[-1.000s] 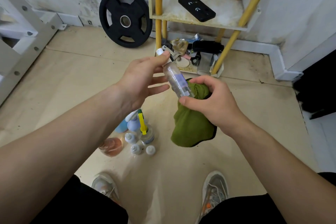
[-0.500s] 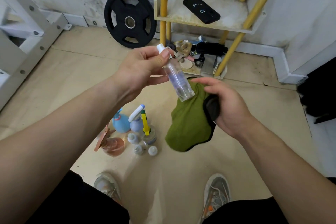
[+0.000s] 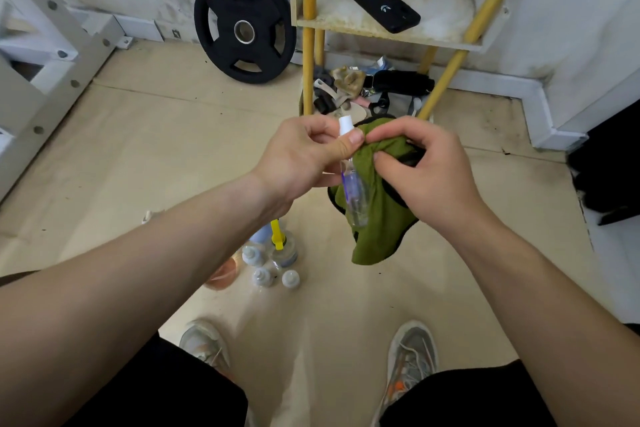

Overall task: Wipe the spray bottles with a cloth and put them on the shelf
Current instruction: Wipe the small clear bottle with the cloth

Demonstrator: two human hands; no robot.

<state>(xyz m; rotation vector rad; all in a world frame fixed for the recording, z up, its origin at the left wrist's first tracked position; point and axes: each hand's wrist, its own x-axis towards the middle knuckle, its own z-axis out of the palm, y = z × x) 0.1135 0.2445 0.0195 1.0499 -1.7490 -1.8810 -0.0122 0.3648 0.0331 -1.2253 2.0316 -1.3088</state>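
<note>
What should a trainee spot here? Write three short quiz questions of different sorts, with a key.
1. True or false: the bottle in hand stands on the shelf.
2. Which hand holds the cloth? A left, B right.
3. Fill in: the left hand pinches the bottle just below its white ____.
Key: 1 false; 2 B, the right hand; 3 cap.

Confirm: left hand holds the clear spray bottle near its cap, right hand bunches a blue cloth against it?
Wrong colour: the head view shows a green cloth, not blue. The rest holds: left hand on the clear spray bottle near its cap, right hand bunching the cloth.
</note>
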